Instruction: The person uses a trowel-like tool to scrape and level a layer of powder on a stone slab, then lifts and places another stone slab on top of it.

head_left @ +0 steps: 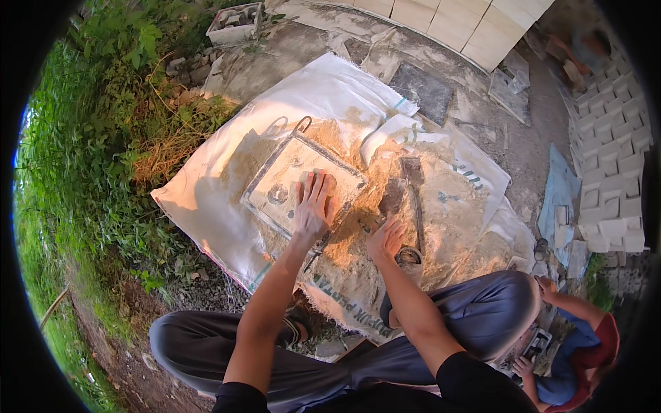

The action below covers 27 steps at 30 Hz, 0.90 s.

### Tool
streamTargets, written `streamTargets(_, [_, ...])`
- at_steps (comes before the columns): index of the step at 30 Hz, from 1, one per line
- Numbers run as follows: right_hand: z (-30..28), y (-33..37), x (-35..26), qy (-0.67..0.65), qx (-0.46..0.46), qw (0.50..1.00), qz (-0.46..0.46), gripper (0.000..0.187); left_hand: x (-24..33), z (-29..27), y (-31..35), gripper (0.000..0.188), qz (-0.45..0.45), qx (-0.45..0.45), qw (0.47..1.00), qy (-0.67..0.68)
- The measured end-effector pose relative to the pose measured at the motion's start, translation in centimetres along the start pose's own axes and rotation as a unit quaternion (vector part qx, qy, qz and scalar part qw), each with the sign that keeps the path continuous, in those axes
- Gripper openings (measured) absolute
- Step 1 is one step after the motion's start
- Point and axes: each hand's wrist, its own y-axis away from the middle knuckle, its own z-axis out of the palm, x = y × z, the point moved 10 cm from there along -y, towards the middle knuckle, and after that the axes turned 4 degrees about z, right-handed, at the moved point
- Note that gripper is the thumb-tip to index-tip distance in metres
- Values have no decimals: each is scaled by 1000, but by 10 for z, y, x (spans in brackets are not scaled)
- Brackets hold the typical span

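My left hand (316, 204) lies palm down, fingers stretched out, on the sandy surface of a square dark-framed mould (277, 168). A wire loop handle (303, 124) stands at the mould's far corner, and a round dark mark shows on its fill. To the right, my right hand (387, 238) is over the loose sand (358, 241), its fingers drawn together. At its fingertips is a dark, flat, blade-like piece (392, 195); what the fingers grip is hidden. Beside that hand lie a long-handled tool (416, 199) with a flat head and a small round cup (408, 256).
White woven sacks (227, 199) spread under the mould and sand. Green plants (103, 138) border the left. A dark slab (421, 93) and a white crate (235, 24) lie beyond. Pale stacked blocks (609, 158) stand right. Another person (578, 351) sits at lower right; another is blurred at upper right.
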Motion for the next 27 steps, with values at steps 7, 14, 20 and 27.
streamTargets(7, [46, -10, -42, 33, 46, 973, -223, 59, 18, 8, -14, 54, 59, -61, 996, 5])
streamTargets(14, [71, 10, -68, -22, 13, 955, -297, 64, 17, 23, -30, 56, 59, -99, 993, 3])
streamTargets(20, [16, 28, -47, -51, 28, 979, -194, 67, -36, 12, -43, 55, 6, -61, 995, -83])
streamTargets(27, [28, -16, 24, -156, -38, 987, 25, 59, -37, 19, -37, 51, 17, -54, 995, -79])
